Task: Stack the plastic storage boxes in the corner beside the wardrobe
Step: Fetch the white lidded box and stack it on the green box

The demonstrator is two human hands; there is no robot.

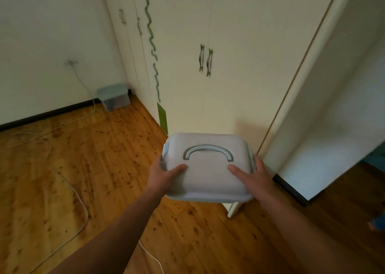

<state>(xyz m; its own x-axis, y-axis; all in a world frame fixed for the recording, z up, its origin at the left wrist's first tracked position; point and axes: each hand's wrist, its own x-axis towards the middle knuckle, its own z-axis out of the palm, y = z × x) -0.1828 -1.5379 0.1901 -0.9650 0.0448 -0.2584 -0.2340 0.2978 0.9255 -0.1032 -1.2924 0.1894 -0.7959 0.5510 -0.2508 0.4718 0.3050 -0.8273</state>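
I see a room in a home, a bedroom by the look of it: a tall cream wardrobe (pixel 229 44) with metal door handles (pixel 209 62) and a wavy green trim (pixel 150 30) fills the far side. The floor (pixel 93 169) is knotty wooden boards edged by a dark skirting board (pixel 52 113). A white cable (pixel 83 83) hangs from a wall socket (pixel 70 62), and a grey-lidded storage box (pixel 114 96) sits in the corner where wall meets wardrobe.

Lilac box (pixel 208 178), lid shut, grey-blue handle (pixel 208 151) folded flat: level between your left hand (pixel 166 177) and right hand (pixel 253 177), which grip its short ends, thumbs on the lid. Grey-lidded box (pixel 114 97), clear body: on the floor, far ahead-left of your hands.
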